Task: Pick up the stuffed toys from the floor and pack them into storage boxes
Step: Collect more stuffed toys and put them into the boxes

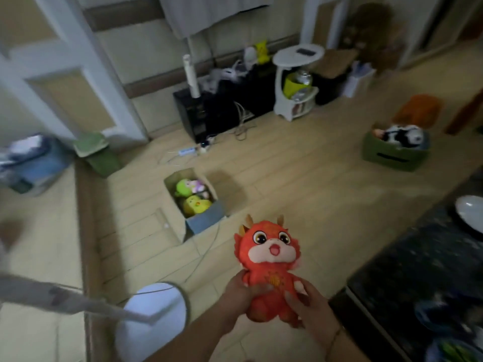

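A red dragon plush (269, 259) is held upright in front of me, facing the camera. My left hand (236, 296) grips its left side and my right hand (309, 309) grips its right side, fingers curled round the body. On the floor ahead stands an open cardboard box (206, 220) holding a green plush (184, 186) and a yellow plush (196, 205). A green storage box (392, 158) at the right holds a black-and-white plush (402, 135). An orange plush (418, 109) lies behind it.
A white round fan base (154, 320) stands at the lower left. A dark counter (418, 270) with a white plate runs along the right. A black cabinet (222, 111), a white side table (296, 82), cables and a power strip sit by the far wall.
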Motion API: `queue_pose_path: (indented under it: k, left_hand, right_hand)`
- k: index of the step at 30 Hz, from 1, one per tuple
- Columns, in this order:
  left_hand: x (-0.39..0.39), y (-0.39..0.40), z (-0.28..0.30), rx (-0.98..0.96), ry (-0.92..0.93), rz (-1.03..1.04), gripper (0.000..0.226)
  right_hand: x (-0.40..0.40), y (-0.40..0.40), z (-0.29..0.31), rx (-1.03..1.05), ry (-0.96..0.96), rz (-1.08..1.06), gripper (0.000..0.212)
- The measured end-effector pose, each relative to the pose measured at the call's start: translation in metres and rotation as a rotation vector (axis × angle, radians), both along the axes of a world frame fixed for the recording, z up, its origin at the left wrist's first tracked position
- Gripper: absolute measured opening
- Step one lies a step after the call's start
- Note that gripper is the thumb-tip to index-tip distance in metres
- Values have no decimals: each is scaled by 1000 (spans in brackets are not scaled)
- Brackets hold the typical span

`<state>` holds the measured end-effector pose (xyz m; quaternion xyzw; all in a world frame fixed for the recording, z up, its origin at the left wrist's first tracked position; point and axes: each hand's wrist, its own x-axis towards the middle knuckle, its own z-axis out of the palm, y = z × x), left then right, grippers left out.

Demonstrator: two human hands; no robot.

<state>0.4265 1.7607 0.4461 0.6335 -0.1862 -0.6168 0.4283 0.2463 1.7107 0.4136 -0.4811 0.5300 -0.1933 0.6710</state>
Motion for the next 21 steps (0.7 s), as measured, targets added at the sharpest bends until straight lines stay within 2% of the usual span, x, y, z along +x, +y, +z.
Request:
queue_pose_path:
  k: [2, 6, 8, 11, 14, 17, 19, 21]
  left_hand:
    - [33, -20, 1, 8, 23, 65, 62]
    - [76, -72, -7, 25, 19, 116, 48]
    - [97, -103, -14, 58, -29, 120, 49]
    - [134, -151, -26, 74, -91, 124, 61]
    - [167, -190, -29, 145, -95, 259, 48]
    - [202, -224, -35, 170, -11, 422, 40]
    - [231, -244, -41, 184, 17, 501, 39]
    - [265, -266, -49, 190, 16, 560, 43]
  right_hand:
    - [33, -30, -2, 13, 10, 33, 25]
    - [83, -109, -9, -22, 56, 133, 29]
    - [109, -157, -17, -71, 95, 230, 35]
    - [155, -233, -31, -100, 92, 413, 31]
    - [204, -287, -32, -129, 115, 537, 28]
    - [257, -330, -27, -165, 142, 629, 46]
    - [297, -353, -26, -185, 160, 701, 50]
    - [339, -372, -28, -223, 184, 783, 63]
